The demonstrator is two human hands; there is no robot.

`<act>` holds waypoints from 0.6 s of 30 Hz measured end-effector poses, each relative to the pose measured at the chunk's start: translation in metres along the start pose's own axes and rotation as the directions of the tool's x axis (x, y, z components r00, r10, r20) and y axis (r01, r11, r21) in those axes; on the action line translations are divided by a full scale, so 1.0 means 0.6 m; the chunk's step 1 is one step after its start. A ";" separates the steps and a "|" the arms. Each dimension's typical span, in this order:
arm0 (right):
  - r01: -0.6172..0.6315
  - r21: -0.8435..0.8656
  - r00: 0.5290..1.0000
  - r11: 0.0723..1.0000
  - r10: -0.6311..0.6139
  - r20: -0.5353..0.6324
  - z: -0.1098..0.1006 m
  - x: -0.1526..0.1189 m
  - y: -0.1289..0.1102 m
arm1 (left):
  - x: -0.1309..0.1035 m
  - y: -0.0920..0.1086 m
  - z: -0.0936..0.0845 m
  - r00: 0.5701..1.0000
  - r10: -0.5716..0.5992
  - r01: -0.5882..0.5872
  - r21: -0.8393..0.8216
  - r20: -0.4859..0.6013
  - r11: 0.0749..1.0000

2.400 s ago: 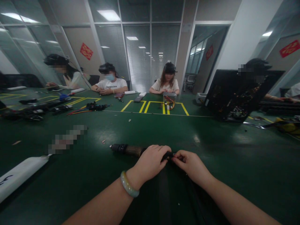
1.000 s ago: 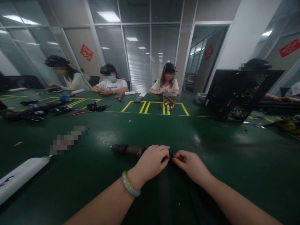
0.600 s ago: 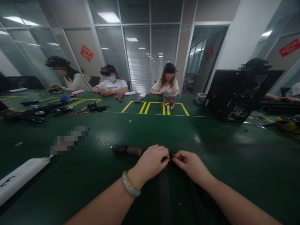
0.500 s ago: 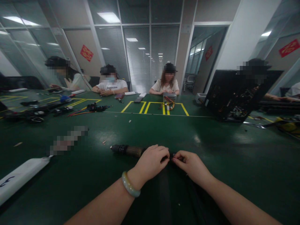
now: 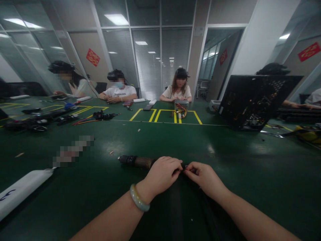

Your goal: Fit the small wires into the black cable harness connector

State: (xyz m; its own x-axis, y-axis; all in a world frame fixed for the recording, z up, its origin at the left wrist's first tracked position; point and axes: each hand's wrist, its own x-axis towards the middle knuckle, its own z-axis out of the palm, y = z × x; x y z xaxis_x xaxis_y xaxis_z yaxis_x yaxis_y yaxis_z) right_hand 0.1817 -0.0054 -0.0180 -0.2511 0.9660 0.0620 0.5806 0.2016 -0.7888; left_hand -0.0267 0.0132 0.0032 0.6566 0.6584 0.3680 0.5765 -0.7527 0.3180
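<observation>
A drill [image 5: 143, 163] lies on the green table with its black chuck and silver tip pointing left. My left hand [image 5: 164, 172], with a pale green bangle at the wrist, is closed over the right part of the drill's body. The palm hides much of the tool. Close beside it, my right hand [image 5: 199, 172] pinches with thumb and index finger at the drill's right end. A small dark piece shows between the two hands. What those fingertips hold is too small to make out.
At left lies a white power strip [image 5: 25, 187], partly blurred out. Across the table [image 5: 160, 140] are a black computer case [image 5: 258, 100], a power supply [image 5: 181, 103] with coloured wires, and dark cables [image 5: 100, 115]. Several people sit around the far side.
My left fingers have shifted very slightly to the right, nearer my right fingertips. The drill and my right hand stay in nearly the same place.
</observation>
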 end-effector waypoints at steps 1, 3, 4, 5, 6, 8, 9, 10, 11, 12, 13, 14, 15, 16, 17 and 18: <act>0.000 -0.001 1.000 1.000 0.000 -0.003 0.000 0.000 -0.001 | 0.000 0.000 0.000 1.000 0.008 -0.008 -0.005 0.000 1.000; -0.003 -0.001 1.000 1.000 0.003 -0.001 -0.001 -0.001 -0.004 | 0.000 0.000 0.001 1.000 0.008 -0.008 -0.007 -0.009 1.000; -0.005 -0.002 1.000 1.000 0.005 0.002 -0.002 -0.001 -0.005 | 0.000 0.000 0.001 1.000 -0.004 0.004 -0.002 -0.015 1.000; -0.008 -0.003 1.000 1.000 0.008 0.005 -0.002 -0.001 -0.006 | 0.000 0.000 0.002 1.000 -0.019 0.019 0.004 -0.022 1.000; -0.012 -0.003 1.000 1.000 0.012 0.005 -0.002 0.000 -0.007 | 0.000 -0.001 0.002 0.999 -0.035 0.036 0.012 -0.026 0.999; -0.013 -0.003 1.000 1.000 0.013 -0.001 -0.002 0.000 -0.008 | 0.000 -0.002 0.004 0.998 -0.051 0.051 0.024 -0.028 0.998; -0.010 -0.004 1.000 1.000 0.010 -0.006 -0.001 0.000 -0.007 | 0.000 -0.002 0.004 0.999 -0.045 0.046 0.026 -0.025 0.999; -0.007 -0.005 1.000 1.000 0.007 -0.010 -0.001 0.001 -0.006 | 0.000 -0.002 0.005 0.999 -0.034 0.035 0.027 -0.023 0.999; -0.003 -0.006 1.000 1.000 0.003 -0.011 0.000 0.001 -0.005 | 0.000 -0.002 0.005 1.000 -0.019 0.020 0.026 -0.021 0.999; 0.000 -0.005 1.000 1.000 0.000 -0.011 0.000 0.001 -0.004 | 0.000 -0.001 0.005 1.000 -0.006 0.007 0.025 -0.018 1.000; 0.002 -0.004 1.000 1.000 -0.002 -0.008 0.001 0.001 -0.002 | 0.000 -0.001 0.005 1.000 0.003 -0.003 0.023 -0.017 1.000; 0.003 -0.001 1.000 1.000 -0.003 -0.006 0.002 0.002 -0.001 | -0.001 0.000 0.004 1.000 0.004 -0.003 0.024 -0.019 1.000; 0.004 0.002 1.000 1.000 -0.004 -0.004 0.002 0.002 0.001 | -0.001 0.000 0.004 1.000 -0.003 0.004 0.028 -0.024 1.000; 0.004 0.005 1.000 1.000 -0.004 -0.003 0.002 0.002 0.002 | -0.001 0.000 0.004 0.999 -0.016 0.017 0.033 -0.030 0.999; 0.003 0.008 1.000 1.000 -0.003 -0.005 0.002 0.002 0.002 | -0.001 0.000 0.004 0.999 -0.030 0.031 0.040 -0.034 0.999; 0.001 0.008 1.000 1.000 -0.001 -0.006 0.002 0.001 0.003 | -0.001 0.000 0.004 0.999 -0.041 0.043 0.046 -0.035 0.998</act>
State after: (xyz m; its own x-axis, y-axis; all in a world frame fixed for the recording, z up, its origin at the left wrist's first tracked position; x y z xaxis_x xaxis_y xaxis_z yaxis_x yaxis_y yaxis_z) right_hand 0.1814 -0.0045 -0.0199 -0.2472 0.9667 0.0666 0.5744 0.2016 -0.7934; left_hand -0.0260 0.0127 0.0008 0.6151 0.6882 0.3847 0.6259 -0.7230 0.2926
